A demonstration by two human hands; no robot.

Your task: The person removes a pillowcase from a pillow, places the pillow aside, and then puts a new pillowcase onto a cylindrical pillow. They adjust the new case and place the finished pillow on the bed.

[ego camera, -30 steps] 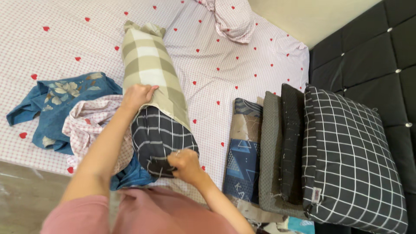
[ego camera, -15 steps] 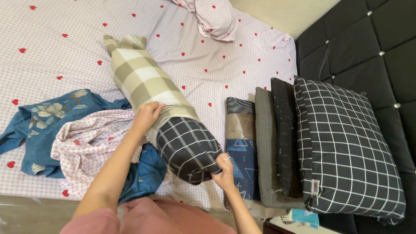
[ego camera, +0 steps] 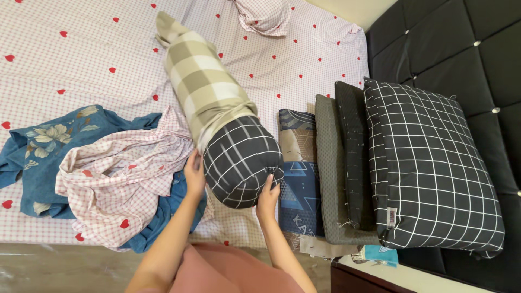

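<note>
Head view: the bolster (ego camera: 217, 108) lies on the bed (ego camera: 81, 43), its near end close to the bed's near edge, just beside the row of standing pillows (ego camera: 429, 163). A dark grid cover (ego camera: 241, 160) sits over this near end, and beige check fabric shows beyond it. The left hand (ego camera: 194, 176) and right hand (ego camera: 267, 198) each grasp the dark cover's end, one on each side. To do it well, I think both hands should pull evenly, so the cover does not bunch.

One bolster (ego camera: 217, 108); four pillows standing by headboard (ego camera: 429, 168); two loose covers (ego camera: 114, 173).
</note>
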